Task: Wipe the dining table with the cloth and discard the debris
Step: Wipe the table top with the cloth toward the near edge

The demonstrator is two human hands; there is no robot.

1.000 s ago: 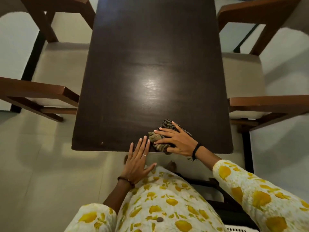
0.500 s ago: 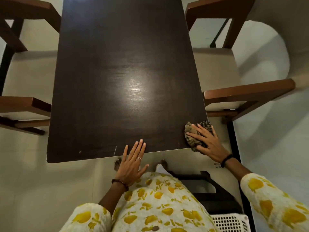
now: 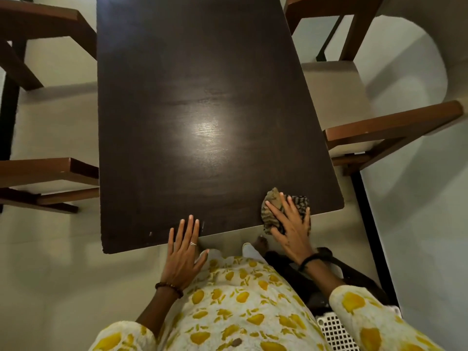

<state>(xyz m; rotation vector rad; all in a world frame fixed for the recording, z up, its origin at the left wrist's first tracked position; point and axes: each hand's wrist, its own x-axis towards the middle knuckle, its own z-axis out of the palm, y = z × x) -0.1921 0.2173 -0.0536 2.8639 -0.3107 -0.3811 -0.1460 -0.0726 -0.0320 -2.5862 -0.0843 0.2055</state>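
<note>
Across the middle of the view, from twelve o'clock down to the near edge, the dark dining table point(image 3: 202, 110) is seen, its top glossy under a patch of reflected light. Wooden chairs are drawn up on both flanks: two at nine to eleven o'clock point(image 3: 48, 173) and one with a pale seat at two to three o'clock point(image 3: 367, 133). At five o'clock, by the person's side, part of a white perforated basket point(image 3: 336, 333) is visible on the floor.

The right hand point(image 3: 291, 224) is laid flat on the cloth point(image 3: 276, 206), fingers spread and straight, pressing it down rather than gripping it. The striped cloth is bunched at the near right corner of the table, at about four o'clock, and partly overhangs the edge. The left hand point(image 3: 183, 247) is held open, fingers straight and together, its tips resting on the near edge at six o'clock. Two small pale marks point(image 3: 202, 225) are seen just beside it on the tabletop.

The sweep toward the edge appears to be in hand. It is best done with even pressure kept on the cloth, so crumbs are carried along rather than skipped. Debris would be better caught in a cupped palm below the edge than dropped on the floor.
</note>
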